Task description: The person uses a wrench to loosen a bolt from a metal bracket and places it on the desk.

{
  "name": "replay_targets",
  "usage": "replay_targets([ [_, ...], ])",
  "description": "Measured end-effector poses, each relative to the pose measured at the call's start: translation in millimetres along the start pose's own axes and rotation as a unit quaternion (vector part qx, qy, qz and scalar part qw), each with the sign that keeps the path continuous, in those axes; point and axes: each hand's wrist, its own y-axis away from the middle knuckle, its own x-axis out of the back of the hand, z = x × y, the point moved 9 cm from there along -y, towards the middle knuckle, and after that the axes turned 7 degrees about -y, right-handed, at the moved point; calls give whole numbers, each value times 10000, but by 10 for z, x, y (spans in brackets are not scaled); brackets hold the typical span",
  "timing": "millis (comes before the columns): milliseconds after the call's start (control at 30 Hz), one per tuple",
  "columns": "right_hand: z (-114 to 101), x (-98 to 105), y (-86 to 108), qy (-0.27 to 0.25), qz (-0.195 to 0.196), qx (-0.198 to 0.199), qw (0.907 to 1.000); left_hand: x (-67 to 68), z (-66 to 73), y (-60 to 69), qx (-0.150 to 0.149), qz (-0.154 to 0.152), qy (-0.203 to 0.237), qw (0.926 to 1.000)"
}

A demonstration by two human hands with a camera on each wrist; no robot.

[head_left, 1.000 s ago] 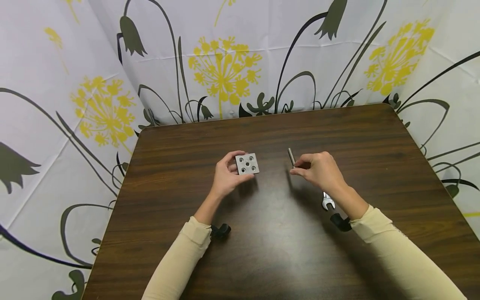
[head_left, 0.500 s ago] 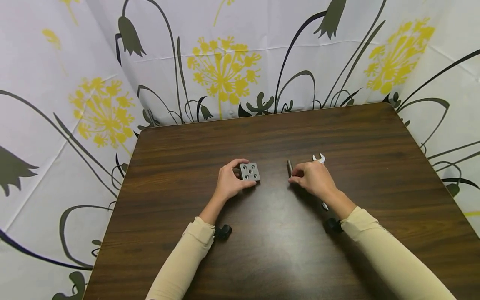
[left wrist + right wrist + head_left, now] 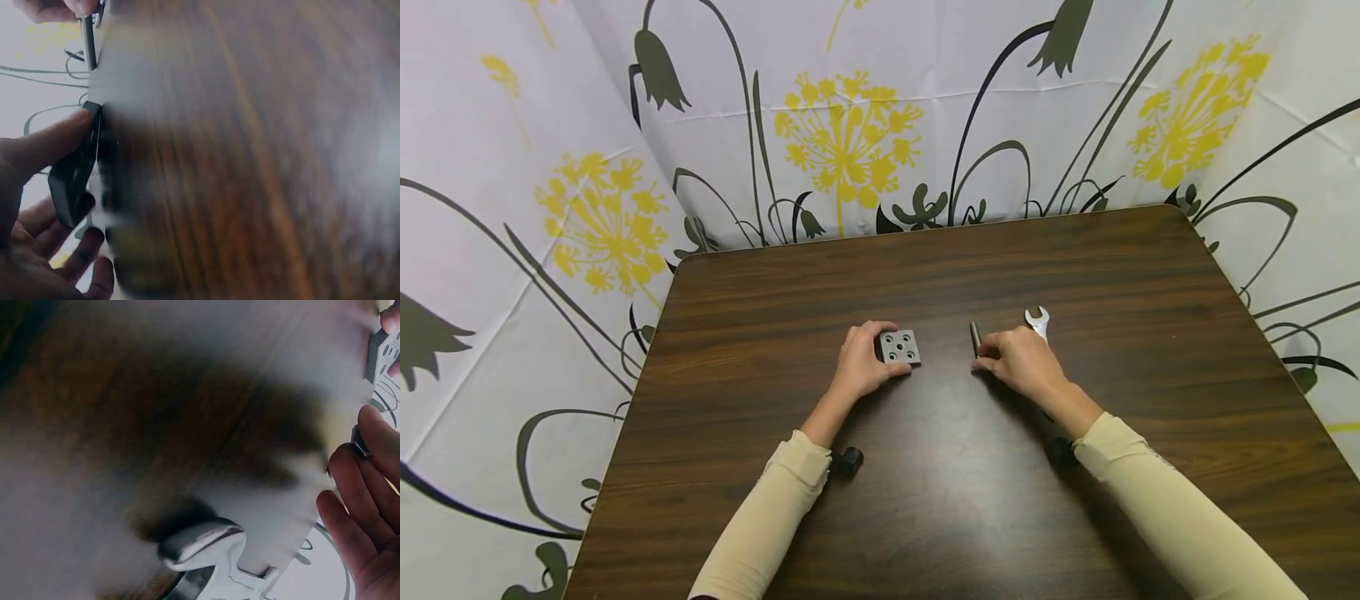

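My left hand [image 3: 860,360] grips a square grey metal block [image 3: 899,347] by its edges, thumb at the near side. Several holes show in the block's upper face. To the right, my right hand [image 3: 1021,358] pinches a metal bolt [image 3: 975,335] between thumb and fingers, its shank pointing away from me. The bolt's hex head [image 3: 358,442] peeks out between the fingertips in the right wrist view. Block and bolt are apart, with a gap of table between them. Beside the right hand lies a wrench [image 3: 1037,320], its middle hidden under the hand and wrist.
Both hands are low over a brown wood-grain table [image 3: 925,500]. A white curtain [image 3: 715,150] with yellow and grey flowers hangs behind the table's far edge and along both sides. Each wrist wears a black camera mount [image 3: 847,462].
Both hands have come lower and nearer to me, bringing the block and the bolt along. The right hand has also shifted slightly left, and the wrench's far open end has come into view.
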Motion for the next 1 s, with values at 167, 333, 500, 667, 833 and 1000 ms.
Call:
replay_targets([
  [167, -23, -20, 1, 162, -135, 71, 9998, -14, 18, 13, 12, -82, -385, 9992],
  [333, -37, -50, 5, 183, -178, 225, 9994, -26, 12, 10, 15, -114, -545, 9984],
  [500, -45, -62, 3, 202, -179, 296, 9992, -19, 8, 8, 37, -75, -590, 9982],
  [667, -34, -66, 6, 218, -293, 196, 9991, -10, -9, 10, 42, -96, -628, 9980],
  [833, -32, -33, 20, 233, -369, 61, 9990, 13, -11, 17, -53, -282, -482, 9984],
  [1000, -22, 51, 16, 283, -399, -85, 9988, 72, -6, 31, -222, -504, -125, 9984],
])
